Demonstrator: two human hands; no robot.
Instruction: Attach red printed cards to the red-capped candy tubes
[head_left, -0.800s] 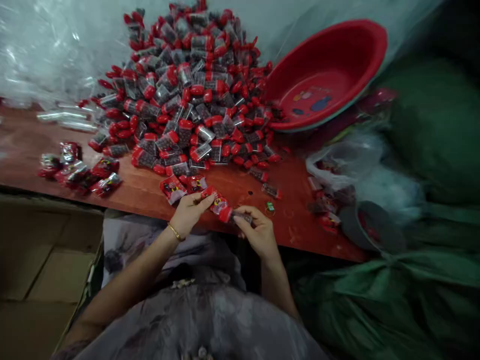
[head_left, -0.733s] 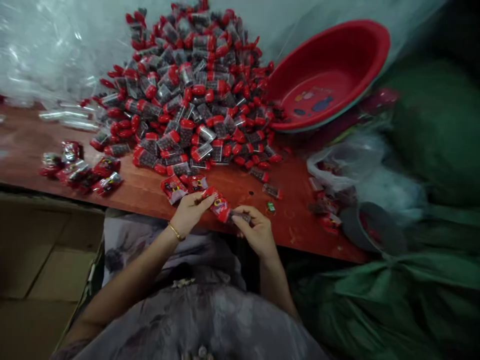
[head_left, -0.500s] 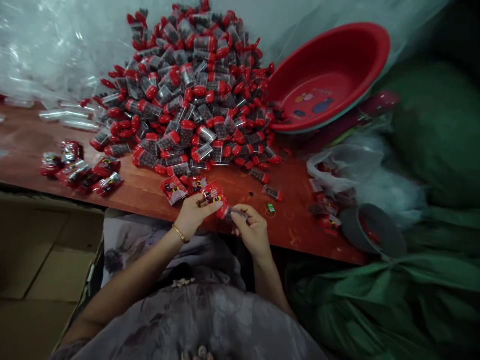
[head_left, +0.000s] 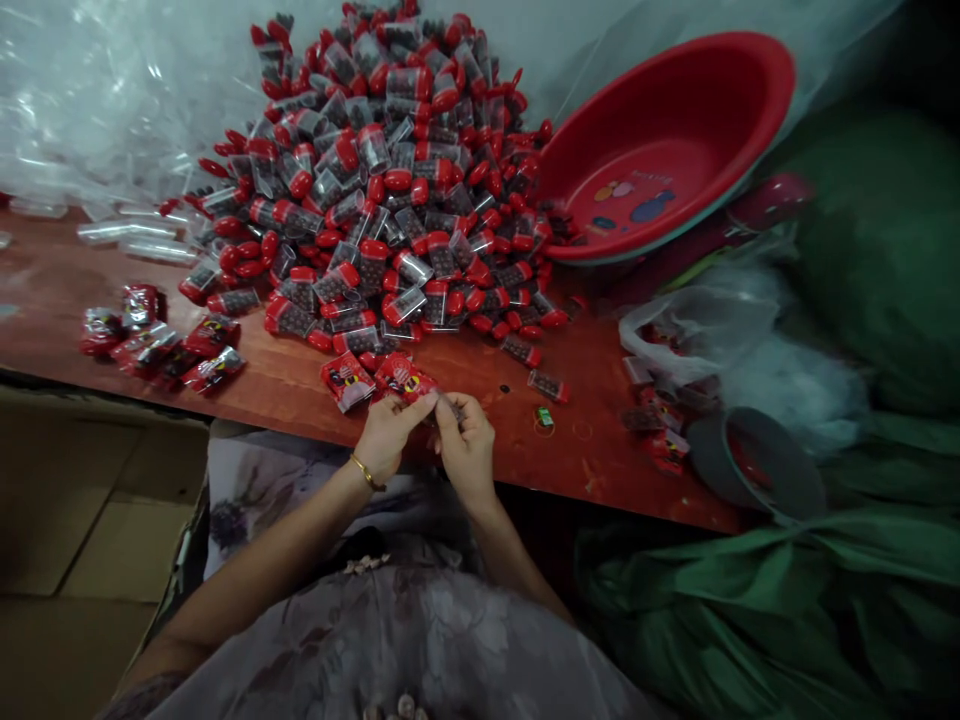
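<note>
My left hand, with a gold bracelet at its wrist, is closed at the front edge of the table, pinching a printed red packet. Close against it, my right hand grips a small clear tube of dark beads, mostly covered by the fingers. The fingertips of both hands nearly meet, so the spot where packet and tube come together is hidden. Another red packet lies flat just left of the held one. Beyond the hands rises a large heap of clear tubes with red caps, filled with dark beads.
Several red packets lie at the left, near clear empty tubes. A red basin leans tilted at the back right. Rightward are a clear plastic bag, a grey round container and green cloth.
My right hand has moved left, up against my left hand, carrying the tube. The held packet has shifted left and now overlaps where another packet showed. The view has turned slightly.
</note>
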